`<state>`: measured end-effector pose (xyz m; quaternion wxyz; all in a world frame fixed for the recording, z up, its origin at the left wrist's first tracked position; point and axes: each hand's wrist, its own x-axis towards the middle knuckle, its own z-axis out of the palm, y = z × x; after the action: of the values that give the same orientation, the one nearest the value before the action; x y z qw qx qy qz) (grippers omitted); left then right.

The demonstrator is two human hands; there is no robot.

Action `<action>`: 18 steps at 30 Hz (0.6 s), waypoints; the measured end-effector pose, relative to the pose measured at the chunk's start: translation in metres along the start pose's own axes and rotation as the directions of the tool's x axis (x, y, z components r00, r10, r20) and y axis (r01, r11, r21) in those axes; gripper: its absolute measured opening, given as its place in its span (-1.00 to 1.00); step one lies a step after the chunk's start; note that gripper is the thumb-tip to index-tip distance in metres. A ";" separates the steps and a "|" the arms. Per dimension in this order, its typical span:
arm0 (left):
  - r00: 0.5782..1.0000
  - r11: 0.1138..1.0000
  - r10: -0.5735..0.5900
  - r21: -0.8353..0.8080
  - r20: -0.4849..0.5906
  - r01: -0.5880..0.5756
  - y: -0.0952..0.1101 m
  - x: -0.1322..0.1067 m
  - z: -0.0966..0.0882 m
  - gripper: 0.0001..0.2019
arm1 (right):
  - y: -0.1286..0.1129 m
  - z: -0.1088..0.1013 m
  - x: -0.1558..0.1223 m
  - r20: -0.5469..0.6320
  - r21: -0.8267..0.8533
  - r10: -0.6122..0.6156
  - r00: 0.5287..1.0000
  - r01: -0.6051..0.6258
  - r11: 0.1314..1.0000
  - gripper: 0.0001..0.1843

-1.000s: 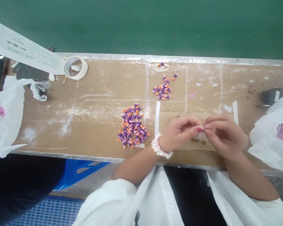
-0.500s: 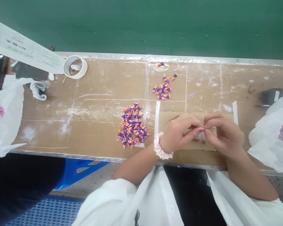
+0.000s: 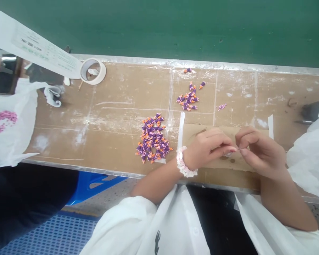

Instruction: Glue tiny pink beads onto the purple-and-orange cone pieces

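Over a taped-down piece of brown card (image 3: 194, 132), my left hand (image 3: 208, 147) and my right hand (image 3: 263, 150) meet almost fingertip to fingertip. Both are closed in a pinch. What lies between the tips is too small to make out; a small clear, shiny bit shows under the left fingertips. To the left of my left hand is a large pile of small purple figures (image 3: 152, 140) with orange tops. Beyond my hands sits a smaller group of the same purple figures (image 3: 188, 99). A little heap of tiny pink pieces (image 3: 222, 106) lies to the right of that group.
A roll of white tape (image 3: 102, 73) stands at the back left by a white printed sheet (image 3: 42, 49). White plastic bags bearing pink pieces lie at the left (image 3: 18, 141) and right (image 3: 305, 159). A dark object (image 3: 312, 109) rests at the far right. A blue stool (image 3: 85, 187) stands below the table.
The view has shifted, so the table's things appear farther right. My right hand has drawn slightly away from the left, with the fingertips still close together.
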<state>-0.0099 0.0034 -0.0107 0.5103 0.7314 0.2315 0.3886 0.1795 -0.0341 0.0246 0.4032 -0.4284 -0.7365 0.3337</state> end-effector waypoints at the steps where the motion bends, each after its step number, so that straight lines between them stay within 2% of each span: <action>1: 1.000 0.999 -0.013 0.029 -0.024 0.014 0.001 0.001 -0.003 -0.72 | 0.000 -0.002 0.000 -0.005 -0.007 -0.001 1.000 0.001 1.000 -0.85; 3: 0.993 0.989 -0.056 0.130 -0.106 0.070 0.003 0.004 -0.013 -0.74 | 0.001 -0.007 -0.001 0.007 -0.076 0.012 1.000 -0.012 0.997 -0.83; 5: 0.972 0.949 -0.107 0.271 -0.210 0.163 0.003 0.007 -0.028 -0.75 | 0.002 -0.010 -0.002 0.066 -0.218 0.039 0.997 -0.024 0.976 -0.82; 7: 0.939 0.855 -0.174 0.428 -0.297 0.293 0.001 0.007 -0.048 -0.78 | 0.002 -0.013 -0.003 0.152 -0.364 0.051 0.987 0.008 0.931 -0.83; 8: 0.916 0.781 -0.226 0.500 -0.333 0.374 0.000 0.006 -0.060 -0.81 | 0.003 -0.013 -0.003 0.188 -0.421 0.048 0.981 0.037 0.906 -0.84; 10: 0.834 0.579 -0.366 0.600 -0.413 0.552 -0.002 0.001 -0.086 -0.85 | 0.004 -0.013 -0.004 0.236 -0.490 0.025 0.971 0.097 0.866 -0.87; 12: 0.696 0.348 -0.484 0.613 -0.531 0.709 -0.001 -0.007 -0.109 -0.88 | 0.004 -0.011 -0.004 0.264 -0.510 0.008 0.964 0.132 0.850 -0.88; 13: 0.626 0.257 -0.501 0.588 -0.597 0.767 0.000 -0.010 -0.118 -0.90 | 0.005 -0.011 -0.005 0.275 -0.507 0.005 0.961 0.140 0.850 -0.88; 15: 0.529 0.163 -0.509 0.528 -0.679 0.834 0.003 -0.016 -0.127 -0.93 | 0.005 -0.009 -0.005 0.290 -0.498 0.007 0.957 0.145 0.855 -0.89; 18: 0.461 0.112 -0.547 0.484 -0.699 0.868 0.005 -0.017 -0.127 -0.92 | 0.006 -0.009 -0.005 0.276 -0.506 -0.002 0.961 0.148 0.850 -0.88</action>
<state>-0.1220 0.0611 0.0104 0.1868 0.5793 0.7913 0.0569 0.1911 -0.0350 0.0216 0.1824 -0.4437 -0.8628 0.1594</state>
